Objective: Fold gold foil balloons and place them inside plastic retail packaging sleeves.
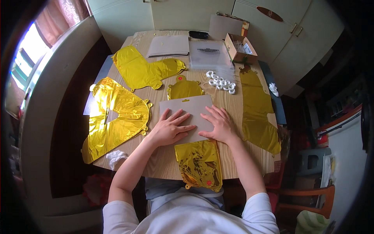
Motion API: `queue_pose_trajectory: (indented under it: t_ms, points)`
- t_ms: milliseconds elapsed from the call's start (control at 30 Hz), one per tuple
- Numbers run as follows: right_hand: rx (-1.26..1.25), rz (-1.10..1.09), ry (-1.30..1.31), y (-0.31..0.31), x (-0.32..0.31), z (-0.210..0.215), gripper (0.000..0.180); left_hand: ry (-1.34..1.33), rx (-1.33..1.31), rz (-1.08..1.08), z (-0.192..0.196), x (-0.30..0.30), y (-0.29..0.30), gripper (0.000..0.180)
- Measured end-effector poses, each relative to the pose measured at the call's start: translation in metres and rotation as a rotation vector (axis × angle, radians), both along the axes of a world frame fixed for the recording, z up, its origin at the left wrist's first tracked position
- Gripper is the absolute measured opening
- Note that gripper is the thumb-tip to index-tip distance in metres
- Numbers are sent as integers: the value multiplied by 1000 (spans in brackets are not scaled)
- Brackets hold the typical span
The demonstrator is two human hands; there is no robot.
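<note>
A grey cardboard sheet [194, 103] with a hang hole at its far edge lies across a flat gold foil balloon [185, 89]. My left hand [171, 128] rests on the sheet's left half, fingers spread. On its right half my right hand [219, 124] lies flat, fingers also apart. Gold foil shows beyond the sheet's far edge. Another stretch of gold foil [198, 162] comes out at its near edge and hangs over the table's front edge, with a red spot near its end. Whether both stretches are one balloon is hidden under the sheet.
More flat gold foil balloons lie at the far left [136, 66], the near left [124, 124] and the right [257, 109]. White ribbon rolls [222, 82], clear plastic bags [210, 54], stacked cardboard sheets [168, 46] and an open box [240, 48] sit farther back. Crumpled white tissue [116, 159] is near left.
</note>
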State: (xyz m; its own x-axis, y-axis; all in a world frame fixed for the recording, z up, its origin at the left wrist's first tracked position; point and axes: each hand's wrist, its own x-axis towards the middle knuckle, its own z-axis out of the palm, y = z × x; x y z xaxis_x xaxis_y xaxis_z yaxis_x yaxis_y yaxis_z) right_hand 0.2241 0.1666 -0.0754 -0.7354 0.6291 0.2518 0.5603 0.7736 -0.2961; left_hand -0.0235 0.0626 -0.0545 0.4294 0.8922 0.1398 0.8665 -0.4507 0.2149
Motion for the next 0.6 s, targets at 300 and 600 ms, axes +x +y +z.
queue_pose_trajectory:
  t_ms: [300,600]
  points:
    - [24,-81,-10,-20,3,-1,72,-1,-33,-97,0,-9,7,40]
    - [52,-97,56,-24,5,-5,54,-42,-36,-96,-1,-8,8,42]
